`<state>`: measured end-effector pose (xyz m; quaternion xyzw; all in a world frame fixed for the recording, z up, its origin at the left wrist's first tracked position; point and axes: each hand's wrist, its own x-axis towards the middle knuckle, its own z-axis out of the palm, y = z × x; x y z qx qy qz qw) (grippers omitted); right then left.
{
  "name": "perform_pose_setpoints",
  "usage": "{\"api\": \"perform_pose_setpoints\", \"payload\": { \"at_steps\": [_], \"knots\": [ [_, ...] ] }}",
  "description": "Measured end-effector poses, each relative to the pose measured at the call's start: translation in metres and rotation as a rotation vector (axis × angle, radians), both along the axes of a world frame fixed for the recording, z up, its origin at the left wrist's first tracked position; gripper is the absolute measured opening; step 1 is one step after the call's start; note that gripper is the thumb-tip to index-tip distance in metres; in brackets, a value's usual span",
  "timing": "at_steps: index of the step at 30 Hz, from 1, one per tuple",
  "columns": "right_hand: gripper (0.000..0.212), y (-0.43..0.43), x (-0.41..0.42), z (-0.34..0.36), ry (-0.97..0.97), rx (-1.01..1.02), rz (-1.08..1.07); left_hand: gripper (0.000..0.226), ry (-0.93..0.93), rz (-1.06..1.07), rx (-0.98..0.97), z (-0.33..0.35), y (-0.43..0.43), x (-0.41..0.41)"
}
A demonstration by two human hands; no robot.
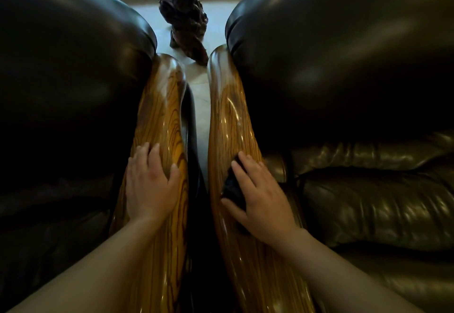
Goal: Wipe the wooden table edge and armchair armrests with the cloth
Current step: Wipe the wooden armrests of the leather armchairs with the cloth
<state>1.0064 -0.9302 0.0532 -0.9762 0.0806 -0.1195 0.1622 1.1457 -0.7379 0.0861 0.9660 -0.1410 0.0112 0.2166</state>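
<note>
Two glossy striped wooden armrests run side by side away from me. On the left armrest (161, 116) my left hand (149, 185) lies flat, fingers spread, holding nothing. My right hand (262, 194) presses a dark cloth (233, 189) onto the right armrest (231, 121); the cloth shows only under the fingers and thumb, the rest is hidden by the palm. No wooden table edge is in view.
Dark leather armchair backs bulge at the left (73, 67) and right (344, 54); a creased seat cushion (368, 202) lies at the right. A narrow gap of pale floor (200, 106) separates the chairs. A dark carved wooden sculpture (181, 12) stands beyond them.
</note>
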Motion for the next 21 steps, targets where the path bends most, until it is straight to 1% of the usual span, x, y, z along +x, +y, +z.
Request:
{"api": "perform_pose_setpoints", "payload": {
  "at_steps": [1, 3, 4, 5, 6, 10, 12, 15, 19, 21],
  "knots": [
    [0.077, -0.004, 0.01, 0.003, -0.007, 0.014, -0.074, 0.062, 0.002, -0.001, 0.003, 0.0, -0.001, -0.001],
    [0.078, -0.007, 0.041, 0.015, 0.013, 0.106, -0.255, 0.063, 0.003, -0.002, -0.001, 0.0, -0.002, -0.001],
    [0.078, -0.005, 0.053, 0.018, 0.022, 0.131, -0.303, 0.063, -0.001, 0.0, 0.003, 0.0, -0.002, -0.001],
    [0.077, -0.002, 0.059, 0.02, 0.022, 0.125, -0.307, 0.063, -0.006, 0.004, 0.008, -0.001, -0.002, -0.001],
    [0.075, 0.001, 0.057, 0.019, 0.024, 0.1, -0.269, 0.063, -0.009, 0.005, 0.012, -0.001, -0.001, -0.001],
    [0.068, 0.001, 0.01, 0.008, 0.02, -0.005, 0.003, 0.063, -0.031, -0.012, 0.025, 0.0, -0.001, 0.0],
    [0.07, -0.005, 0.0, 0.004, 0.019, -0.017, 0.009, 0.064, -0.032, -0.011, 0.025, 0.0, -0.001, 0.001],
    [0.075, -0.009, 0.021, 0.008, 0.023, 0.047, -0.18, 0.069, -0.034, -0.003, 0.01, -0.001, 0.0, 0.001],
    [0.084, -0.014, 0.084, 0.02, 0.05, 0.219, -0.444, 0.069, -0.038, 0.008, 0.013, -0.005, 0.001, 0.005],
    [0.086, -0.012, 0.109, 0.027, 0.06, 0.229, -0.518, 0.066, -0.034, 0.0, 0.018, -0.006, 0.002, 0.007]
  ]
}}
